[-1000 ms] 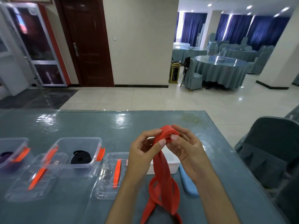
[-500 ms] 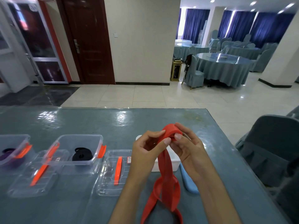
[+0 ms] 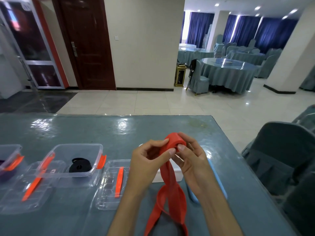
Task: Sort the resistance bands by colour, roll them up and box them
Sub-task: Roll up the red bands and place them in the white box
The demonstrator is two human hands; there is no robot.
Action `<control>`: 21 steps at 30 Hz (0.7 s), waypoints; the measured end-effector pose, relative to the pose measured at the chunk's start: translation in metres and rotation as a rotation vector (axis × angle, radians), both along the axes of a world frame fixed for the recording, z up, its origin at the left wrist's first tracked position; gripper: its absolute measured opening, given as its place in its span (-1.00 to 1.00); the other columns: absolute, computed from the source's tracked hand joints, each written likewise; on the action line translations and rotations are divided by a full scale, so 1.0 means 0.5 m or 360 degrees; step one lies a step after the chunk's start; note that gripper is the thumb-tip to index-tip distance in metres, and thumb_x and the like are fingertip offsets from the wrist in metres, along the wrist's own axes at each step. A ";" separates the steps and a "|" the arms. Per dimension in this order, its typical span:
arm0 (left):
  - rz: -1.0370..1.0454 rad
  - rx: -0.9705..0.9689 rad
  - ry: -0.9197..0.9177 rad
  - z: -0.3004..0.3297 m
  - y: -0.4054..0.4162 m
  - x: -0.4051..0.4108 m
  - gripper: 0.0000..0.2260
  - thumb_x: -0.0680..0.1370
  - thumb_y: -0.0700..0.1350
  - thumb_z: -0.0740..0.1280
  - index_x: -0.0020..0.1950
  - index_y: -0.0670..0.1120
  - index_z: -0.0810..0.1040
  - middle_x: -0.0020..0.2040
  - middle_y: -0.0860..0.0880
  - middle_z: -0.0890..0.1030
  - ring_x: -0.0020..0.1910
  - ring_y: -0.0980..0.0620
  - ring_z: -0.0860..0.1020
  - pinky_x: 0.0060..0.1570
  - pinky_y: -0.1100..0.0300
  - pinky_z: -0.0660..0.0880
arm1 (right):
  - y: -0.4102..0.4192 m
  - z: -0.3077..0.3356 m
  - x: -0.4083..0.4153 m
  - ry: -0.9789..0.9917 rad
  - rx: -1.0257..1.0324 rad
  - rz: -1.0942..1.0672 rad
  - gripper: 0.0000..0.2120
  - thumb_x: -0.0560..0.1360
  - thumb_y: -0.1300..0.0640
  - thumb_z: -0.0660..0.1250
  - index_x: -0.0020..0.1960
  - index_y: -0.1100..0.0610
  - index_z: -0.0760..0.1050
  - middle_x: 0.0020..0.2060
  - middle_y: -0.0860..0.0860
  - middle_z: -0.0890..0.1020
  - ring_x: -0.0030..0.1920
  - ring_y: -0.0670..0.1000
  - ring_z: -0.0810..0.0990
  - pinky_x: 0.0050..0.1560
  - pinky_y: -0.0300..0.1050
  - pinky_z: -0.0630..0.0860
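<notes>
A red resistance band is partly wound into a roll held above the table between both hands. My left hand pinches the roll's left side with thumb and fingers. My right hand grips its right side, thumb on the front. The band's loose tail hangs down to the table's near edge. A clear box holds a rolled black band. At the far left another clear box holds a purple band. A white box sits behind my hands, mostly hidden.
Two clear lids with orange clips lie flat, one in front of the black band's box, one left of my hands. A light blue lid lies under my right forearm. A grey covered chair stands beside the table's right edge.
The roll has grown thicker as both hands turned it, and the hanging tail has shortened a little. The hands stay over the white box.
</notes>
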State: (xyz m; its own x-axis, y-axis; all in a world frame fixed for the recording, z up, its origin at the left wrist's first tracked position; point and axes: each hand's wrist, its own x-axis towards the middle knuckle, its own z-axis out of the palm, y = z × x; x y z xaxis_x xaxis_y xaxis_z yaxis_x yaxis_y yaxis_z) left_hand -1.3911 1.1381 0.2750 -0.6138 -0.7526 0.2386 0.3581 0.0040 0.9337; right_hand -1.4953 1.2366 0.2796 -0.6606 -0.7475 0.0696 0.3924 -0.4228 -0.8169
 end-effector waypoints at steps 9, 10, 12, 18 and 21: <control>0.0008 -0.0487 -0.0145 -0.031 -0.018 0.018 -0.79 0.53 -0.21 0.52 0.14 -0.05 0.70 0.15 0.01 0.72 0.22 -0.05 0.66 0.27 0.04 0.58 | 0.035 0.009 -0.057 0.0969 0.0451 -0.0008 -0.54 0.37 0.24 0.59 0.24 0.12 0.60 0.09 0.05 0.73 0.14 0.09 0.71 0.21 0.05 0.63; -0.0038 -0.0568 -0.0189 -0.032 -0.019 0.019 -0.81 0.56 -0.17 0.50 0.16 -0.03 0.68 0.16 0.03 0.70 0.25 -0.06 0.64 0.28 0.02 0.56 | 0.041 0.015 -0.059 0.1066 0.0497 0.0041 -0.50 0.37 0.25 0.60 0.27 0.06 0.61 0.07 0.03 0.73 0.12 0.07 0.71 0.14 0.00 0.66; -0.0106 -0.0719 -0.0249 -0.033 -0.021 0.022 -0.83 0.61 -0.12 0.45 0.19 -0.03 0.63 0.18 0.06 0.67 0.27 -0.08 0.61 0.29 -0.01 0.54 | 0.049 0.025 -0.063 0.1250 0.0569 0.0119 -0.52 0.38 0.27 0.61 0.26 0.02 0.65 0.09 0.02 0.72 0.12 0.06 0.71 0.05 -0.07 0.67; -0.0084 -0.0443 0.0001 -0.012 -0.006 0.012 -0.78 0.52 -0.15 0.51 0.15 -0.03 0.63 0.06 -0.02 0.70 0.12 -0.04 0.67 0.16 0.14 0.57 | 0.053 0.051 -0.042 0.1146 0.0418 -0.0097 -0.56 0.28 0.24 0.64 0.13 0.05 0.71 0.01 0.01 0.76 0.04 0.04 0.75 0.03 -0.15 0.66; 0.0012 -0.0360 0.0158 0.008 -0.003 0.003 -0.77 0.49 -0.18 0.50 0.14 -0.10 0.68 0.09 -0.03 0.73 0.13 0.01 0.69 0.15 0.23 0.56 | 0.040 0.065 -0.029 0.0930 0.0217 -0.0223 -0.56 0.23 0.27 0.62 0.10 0.13 0.70 -0.03 0.07 0.77 0.01 0.07 0.76 0.02 -0.15 0.66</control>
